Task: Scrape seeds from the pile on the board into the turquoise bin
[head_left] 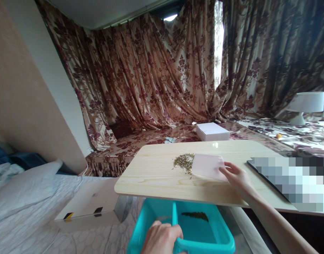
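My right hand (pixel 236 176) pinches the right edge of a white card (pixel 207 166), which lies low over the wooden tabletop (pixel 148 176). The card's left edge meets a loose pile of small greenish-brown bits (pixel 183 162), like seeds or dried herbs. Below the table's near edge, my left hand (pixel 162 238) is closed over the front rim of a turquoise two-part bin (pixel 229 240), by its divider. More dark green bits (pixel 195 215) lie in the bin's right compartment. Little shows in the left compartment, partly covered by my hand.
A dark-edged device (pixel 270 180), mostly pixelated, rests on the table's right side. Behind the table is a white box (pixel 213 131); a white case (pixel 90 201) lies on the bed at left. A lamp (pixel 306 104) stands far right, before patterned curtains (pixel 151 77).
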The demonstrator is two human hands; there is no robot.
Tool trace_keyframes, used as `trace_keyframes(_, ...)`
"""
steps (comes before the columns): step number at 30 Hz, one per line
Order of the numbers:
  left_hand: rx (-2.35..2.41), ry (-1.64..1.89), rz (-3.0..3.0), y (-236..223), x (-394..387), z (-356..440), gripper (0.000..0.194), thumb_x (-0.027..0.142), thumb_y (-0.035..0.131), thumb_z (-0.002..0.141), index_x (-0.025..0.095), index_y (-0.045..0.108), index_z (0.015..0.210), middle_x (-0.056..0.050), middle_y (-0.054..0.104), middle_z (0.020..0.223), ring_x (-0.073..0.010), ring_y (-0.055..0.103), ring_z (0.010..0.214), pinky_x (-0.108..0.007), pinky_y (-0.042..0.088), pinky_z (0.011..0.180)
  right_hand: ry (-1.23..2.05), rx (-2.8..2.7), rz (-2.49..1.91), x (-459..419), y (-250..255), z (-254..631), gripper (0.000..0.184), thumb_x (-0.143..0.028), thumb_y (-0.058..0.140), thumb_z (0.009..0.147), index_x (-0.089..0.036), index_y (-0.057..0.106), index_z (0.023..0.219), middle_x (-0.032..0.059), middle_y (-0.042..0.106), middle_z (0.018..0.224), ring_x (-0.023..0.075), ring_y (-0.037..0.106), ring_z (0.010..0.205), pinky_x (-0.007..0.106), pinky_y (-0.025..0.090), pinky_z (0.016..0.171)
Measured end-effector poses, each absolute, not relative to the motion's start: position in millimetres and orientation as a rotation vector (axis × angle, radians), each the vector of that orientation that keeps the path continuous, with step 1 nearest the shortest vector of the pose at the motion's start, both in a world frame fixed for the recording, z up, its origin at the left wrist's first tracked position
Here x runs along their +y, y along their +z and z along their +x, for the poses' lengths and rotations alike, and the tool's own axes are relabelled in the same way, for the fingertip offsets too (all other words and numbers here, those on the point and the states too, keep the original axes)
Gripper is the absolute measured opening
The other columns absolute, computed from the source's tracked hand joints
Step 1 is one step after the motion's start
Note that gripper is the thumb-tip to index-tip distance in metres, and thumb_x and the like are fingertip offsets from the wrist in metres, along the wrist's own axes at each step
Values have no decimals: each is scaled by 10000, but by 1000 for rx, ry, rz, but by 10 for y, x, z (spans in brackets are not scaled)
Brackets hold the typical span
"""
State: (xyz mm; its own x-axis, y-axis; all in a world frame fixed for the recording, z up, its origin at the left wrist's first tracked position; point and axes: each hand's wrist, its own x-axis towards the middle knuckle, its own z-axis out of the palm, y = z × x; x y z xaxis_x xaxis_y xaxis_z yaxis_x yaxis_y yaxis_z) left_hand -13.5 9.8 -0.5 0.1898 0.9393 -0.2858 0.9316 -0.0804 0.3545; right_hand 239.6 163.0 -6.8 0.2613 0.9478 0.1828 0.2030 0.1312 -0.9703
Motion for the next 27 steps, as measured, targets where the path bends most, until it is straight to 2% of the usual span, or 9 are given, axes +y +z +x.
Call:
trace_keyframes(3,1732,36,2028,-60,110,-159,257,411,618,680,276,633,898,8,628,897,-221,497,911,-288,335,777,818,-1205,-1330,1653,-105,2394,254,-347,646,589,-194,633,792,50,721,686,243,678,700,293,518,570)
trace_keyframes(10,1767,40,1988,-49,74,-142,244,369,611,673,274,624,897,-8,603,892,-234,478,940,-308,335,801,899,-1180,-1341,1553,-41,2382,309,-355,623,618,-169,616,864,87,721,808,234,669,726,289,501,570)
trace_keyframes(18,1799,61,1963,39,23,-100,202,343,583,681,277,620,869,0,581,863,-222,470,946,-299,339,819,744,-1235,-1412,1569,-81,2466,287,-358,627,611,-172,648,829,75,725,757,249,673,733,286,495,571)
trace_keyframes(27,1796,93,1953,48,8,-108,199,337,588,680,272,619,866,-6,581,862,-228,474,941,-307,344,814,889,-1217,-1336,1525,-55,2377,275,-348,623,612,-185,626,833,68,723,773,229,667,698,288,499,576)
